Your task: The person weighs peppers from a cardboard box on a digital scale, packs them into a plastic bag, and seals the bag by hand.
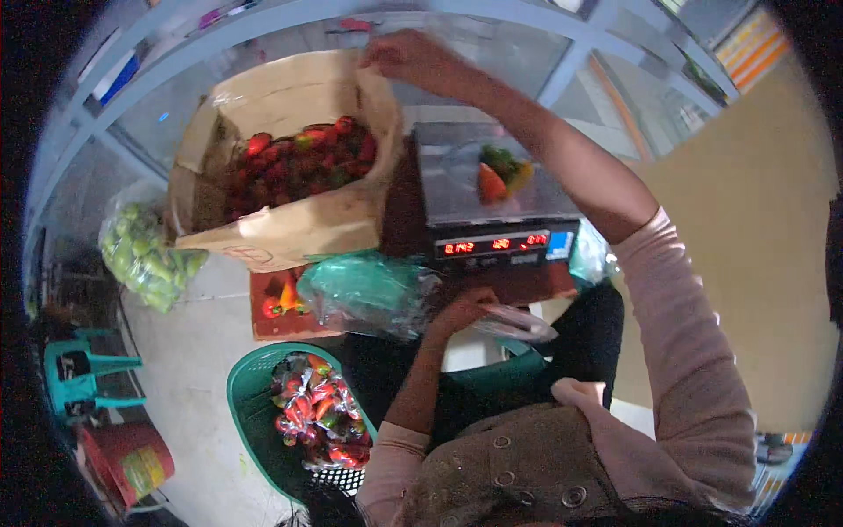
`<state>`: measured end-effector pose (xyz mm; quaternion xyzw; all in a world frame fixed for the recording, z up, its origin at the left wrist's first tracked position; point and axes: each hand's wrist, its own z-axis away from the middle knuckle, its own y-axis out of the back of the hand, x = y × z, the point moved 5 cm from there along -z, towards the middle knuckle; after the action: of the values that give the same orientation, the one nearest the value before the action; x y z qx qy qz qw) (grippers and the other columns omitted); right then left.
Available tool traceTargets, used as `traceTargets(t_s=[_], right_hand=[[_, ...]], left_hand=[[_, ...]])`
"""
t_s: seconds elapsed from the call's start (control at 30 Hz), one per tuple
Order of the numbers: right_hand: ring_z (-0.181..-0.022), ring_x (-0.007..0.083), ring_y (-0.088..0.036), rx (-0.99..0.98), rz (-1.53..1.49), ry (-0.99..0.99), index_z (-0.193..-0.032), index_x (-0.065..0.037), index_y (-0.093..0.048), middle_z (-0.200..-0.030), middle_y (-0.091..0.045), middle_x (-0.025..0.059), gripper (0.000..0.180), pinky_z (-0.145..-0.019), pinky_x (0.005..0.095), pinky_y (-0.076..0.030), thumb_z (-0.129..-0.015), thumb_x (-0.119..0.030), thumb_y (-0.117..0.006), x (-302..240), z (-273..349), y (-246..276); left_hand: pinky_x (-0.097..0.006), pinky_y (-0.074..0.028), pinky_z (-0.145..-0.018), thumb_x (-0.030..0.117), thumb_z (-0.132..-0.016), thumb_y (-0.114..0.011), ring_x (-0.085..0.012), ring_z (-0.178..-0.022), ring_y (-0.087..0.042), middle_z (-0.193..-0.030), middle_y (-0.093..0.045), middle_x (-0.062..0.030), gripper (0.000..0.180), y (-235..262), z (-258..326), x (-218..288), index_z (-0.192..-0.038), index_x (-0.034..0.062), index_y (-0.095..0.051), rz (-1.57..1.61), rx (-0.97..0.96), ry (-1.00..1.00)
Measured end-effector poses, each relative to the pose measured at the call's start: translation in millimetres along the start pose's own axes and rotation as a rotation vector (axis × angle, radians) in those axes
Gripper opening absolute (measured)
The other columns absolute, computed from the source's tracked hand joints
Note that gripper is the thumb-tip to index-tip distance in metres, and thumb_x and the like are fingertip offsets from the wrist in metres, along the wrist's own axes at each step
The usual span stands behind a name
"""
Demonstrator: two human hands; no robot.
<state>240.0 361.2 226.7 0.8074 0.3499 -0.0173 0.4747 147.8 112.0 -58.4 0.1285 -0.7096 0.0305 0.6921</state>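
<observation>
My right hand (399, 54) reaches across to the far right corner of a brown cardboard box (303, 241), its fingers curled at the rim. Many red chili peppers (303, 162) lie inside the box. Near my lap, my left hand (470, 309) is closed on a clear plastic bag (518, 323), which stretches out to the right. A digital scale (457, 206) with a lit red display stands in front of me. On its pan, a few orange, yellow and green peppers (496, 180) rest, seemingly in clear plastic.
A green basket (246, 395) at lower left holds bagged peppers (320, 408). Green plastic bags (369, 285) and loose peppers (285, 299) lie on the dark red table (263, 325). Further left are bagged green vegetables (145, 250), a teal stool (79, 373) and a red bucket (127, 461).
</observation>
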Motion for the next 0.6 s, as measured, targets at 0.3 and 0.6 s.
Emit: traceTargets(t_s=[0.3, 0.6], right_hand=[[-0.071, 0.0199, -0.056, -0.894, 0.205, -0.066, -0.075, -0.004, -0.058, -0.074, -0.059, 0.0107, 0.018, -0.063, 0.0333, -0.043, -0.069, -0.020, -0.055, 22, -30, -219], [-0.074, 0.0211, -0.056, -1.012, 0.219, -0.553, -0.078, -0.006, -0.059, -0.079, -0.059, 0.0106, 0.020, -0.065, 0.0340, -0.043, -0.068, -0.023, -0.056, 103, 17, -244]], left_hand=[[-0.029, -0.042, -0.067, 0.011, -0.069, -0.056, -0.0171, -0.073, -0.054, -0.077, -0.058, -0.0096, 0.014, 1, -5, 13, -0.080, 0.0016, -0.055, 0.148, 0.040, 0.036], [-0.031, -0.043, -0.066, 0.013, -0.071, -0.057, -0.0184, -0.071, -0.055, -0.076, -0.058, -0.0099, 0.013, -2, 3, 8, -0.078, 0.0015, -0.055, 0.234, 0.071, 0.095]])
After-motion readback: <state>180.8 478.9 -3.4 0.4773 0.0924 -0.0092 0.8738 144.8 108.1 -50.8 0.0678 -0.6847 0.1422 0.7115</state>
